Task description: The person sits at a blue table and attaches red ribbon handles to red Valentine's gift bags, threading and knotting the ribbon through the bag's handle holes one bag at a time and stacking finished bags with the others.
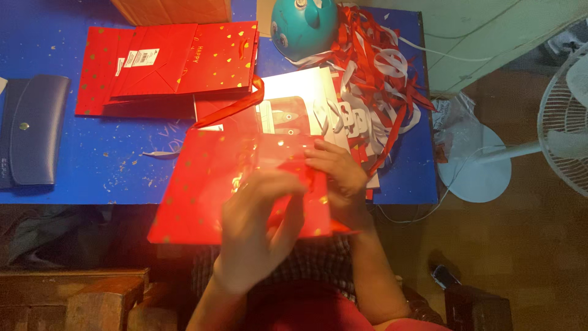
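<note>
A red gift bag [202, 190] with gold spots lies flat over the near edge of the blue table [98, 153]. My right hand [337, 175] grips the bag's right edge near its top corner. My left hand [257, 227], blurred by motion, hovers over the bag's middle with fingers spread; whether it touches the paper is unclear. A red ribbon handle [236, 107] loops out from the bag's top. Under the bag's far end lie white sheets and a dark card [288, 110].
A stack of flat red gift bags [171, 64] lies at the table's back. A heap of red and white ribbons [380, 73] fills the right side, beside a teal round object [303, 24]. A dark blue wallet [33, 129] sits left. A white fan [563, 122] stands on the floor right.
</note>
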The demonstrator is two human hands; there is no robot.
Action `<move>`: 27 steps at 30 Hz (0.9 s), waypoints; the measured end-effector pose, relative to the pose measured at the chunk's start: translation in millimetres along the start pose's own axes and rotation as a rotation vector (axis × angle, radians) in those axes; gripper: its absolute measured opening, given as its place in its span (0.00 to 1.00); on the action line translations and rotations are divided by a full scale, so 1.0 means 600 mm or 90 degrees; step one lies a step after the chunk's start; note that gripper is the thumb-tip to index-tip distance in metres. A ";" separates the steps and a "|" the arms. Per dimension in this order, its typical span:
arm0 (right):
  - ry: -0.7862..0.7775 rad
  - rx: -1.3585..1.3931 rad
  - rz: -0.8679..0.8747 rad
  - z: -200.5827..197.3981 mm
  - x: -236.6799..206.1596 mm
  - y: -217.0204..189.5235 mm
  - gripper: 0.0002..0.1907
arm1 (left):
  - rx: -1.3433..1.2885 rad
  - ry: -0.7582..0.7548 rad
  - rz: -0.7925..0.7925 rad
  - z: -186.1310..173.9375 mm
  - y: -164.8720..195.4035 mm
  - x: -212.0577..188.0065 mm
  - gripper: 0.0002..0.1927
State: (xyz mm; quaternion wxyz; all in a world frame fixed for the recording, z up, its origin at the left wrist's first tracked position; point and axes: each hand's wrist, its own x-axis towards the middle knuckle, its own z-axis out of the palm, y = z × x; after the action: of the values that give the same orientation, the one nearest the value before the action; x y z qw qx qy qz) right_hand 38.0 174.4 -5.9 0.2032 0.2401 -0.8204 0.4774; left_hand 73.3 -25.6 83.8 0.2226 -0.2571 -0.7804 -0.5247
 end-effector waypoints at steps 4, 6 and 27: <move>-0.027 0.146 -0.018 -0.019 -0.002 0.050 0.16 | -0.013 0.194 0.179 -0.034 0.023 -0.014 0.14; 0.200 0.366 0.220 0.015 -0.043 0.057 0.11 | -0.011 0.214 0.171 -0.044 0.025 -0.021 0.16; 0.158 -0.352 0.215 -0.089 0.002 0.075 0.09 | 0.272 -0.103 -0.152 0.154 -0.157 0.012 0.35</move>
State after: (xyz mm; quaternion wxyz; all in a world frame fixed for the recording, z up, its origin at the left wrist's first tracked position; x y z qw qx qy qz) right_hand 16.5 240.6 -11.4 0.2770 -0.0230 -0.9159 0.2897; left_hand 0.7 31.8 -10.2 0.1454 -0.1515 -0.9135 -0.3483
